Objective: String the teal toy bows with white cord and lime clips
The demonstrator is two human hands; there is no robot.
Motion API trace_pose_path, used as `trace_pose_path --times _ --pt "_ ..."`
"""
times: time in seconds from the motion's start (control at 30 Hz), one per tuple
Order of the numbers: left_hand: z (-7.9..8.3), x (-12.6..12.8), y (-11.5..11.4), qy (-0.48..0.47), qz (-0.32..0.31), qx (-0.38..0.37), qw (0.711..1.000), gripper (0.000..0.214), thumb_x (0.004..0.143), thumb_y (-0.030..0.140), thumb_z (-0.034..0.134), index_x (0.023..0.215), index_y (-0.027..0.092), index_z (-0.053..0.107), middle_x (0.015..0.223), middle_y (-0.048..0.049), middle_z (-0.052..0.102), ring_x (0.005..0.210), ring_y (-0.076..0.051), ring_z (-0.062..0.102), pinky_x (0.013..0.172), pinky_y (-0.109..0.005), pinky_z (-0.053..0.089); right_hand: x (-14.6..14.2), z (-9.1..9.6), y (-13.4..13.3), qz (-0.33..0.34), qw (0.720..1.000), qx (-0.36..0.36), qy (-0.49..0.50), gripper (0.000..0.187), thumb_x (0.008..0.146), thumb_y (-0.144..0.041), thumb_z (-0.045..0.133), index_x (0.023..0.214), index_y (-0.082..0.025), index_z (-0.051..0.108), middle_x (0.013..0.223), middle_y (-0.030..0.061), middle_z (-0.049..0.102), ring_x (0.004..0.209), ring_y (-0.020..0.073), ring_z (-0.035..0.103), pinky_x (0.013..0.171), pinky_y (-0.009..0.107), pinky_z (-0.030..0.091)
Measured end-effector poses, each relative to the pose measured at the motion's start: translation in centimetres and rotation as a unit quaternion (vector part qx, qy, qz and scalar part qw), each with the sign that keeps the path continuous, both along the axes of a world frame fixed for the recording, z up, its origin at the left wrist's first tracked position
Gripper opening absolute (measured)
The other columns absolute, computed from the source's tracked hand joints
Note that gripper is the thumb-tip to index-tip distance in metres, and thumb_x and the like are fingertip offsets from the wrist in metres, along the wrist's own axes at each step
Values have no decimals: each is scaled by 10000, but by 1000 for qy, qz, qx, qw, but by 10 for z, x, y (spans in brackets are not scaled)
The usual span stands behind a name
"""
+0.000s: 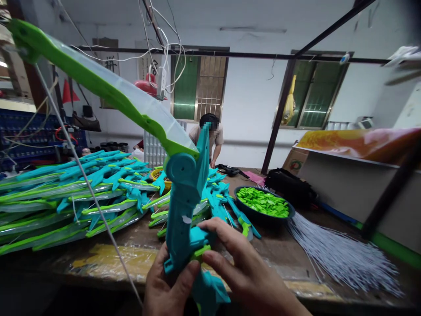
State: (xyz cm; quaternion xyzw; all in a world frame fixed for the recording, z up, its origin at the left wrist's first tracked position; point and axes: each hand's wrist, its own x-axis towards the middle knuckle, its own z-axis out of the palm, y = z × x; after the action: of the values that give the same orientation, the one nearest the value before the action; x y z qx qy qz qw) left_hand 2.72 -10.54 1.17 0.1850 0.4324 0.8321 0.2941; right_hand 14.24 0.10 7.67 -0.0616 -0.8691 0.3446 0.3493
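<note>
Over the near edge of the tabletop (pixel 259 252), you hold a teal bow (pixel 179 219) upright; your left hand (pixel 169 285) grips its lower part, and the fingers of your right hand (pixel 243 263) close on its side projection, touching a small green piece (pixel 200 253); similar bows (pixel 108 184) lie piled at left; a dark basin (pixel 278 220) of green parts (pixel 263 202) stands at right, near loose white cords (pixel 348 259).
</note>
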Motion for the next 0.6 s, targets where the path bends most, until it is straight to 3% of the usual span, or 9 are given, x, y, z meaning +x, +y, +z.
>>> trace_pose_path --times 0.2,0.43,0.6 --pt "-9 -4 -3 34 59 -63 996 666 578 476 932 1135 185 712 837 -62 814 713 -267 755 667 -305 603 -4 -4 -5 22 1000 -4 -14 292 956 -213 549 1247 -232 561 1226 49 619 1136 183 593 1009 270 466" --pt "-7 -6 2 27 66 -64 995 638 584 492 925 1092 180 698 810 -37 802 675 -208 723 624 -240 572 -13 -9 0 17 1000 -12 -14 211 930 -196 559 1141 -220 562 1068 20 611 981 176 584 888 263 461" --pt "-6 -13 4 30 28 -71 997 645 571 489 934 1067 168 675 776 -33 791 627 -183 699 575 -217 553 -17 -18 -1 1 1000 11 -1 161 964 -190 516 1120 -203 551 1052 42 581 951 180 559 875 284 448"
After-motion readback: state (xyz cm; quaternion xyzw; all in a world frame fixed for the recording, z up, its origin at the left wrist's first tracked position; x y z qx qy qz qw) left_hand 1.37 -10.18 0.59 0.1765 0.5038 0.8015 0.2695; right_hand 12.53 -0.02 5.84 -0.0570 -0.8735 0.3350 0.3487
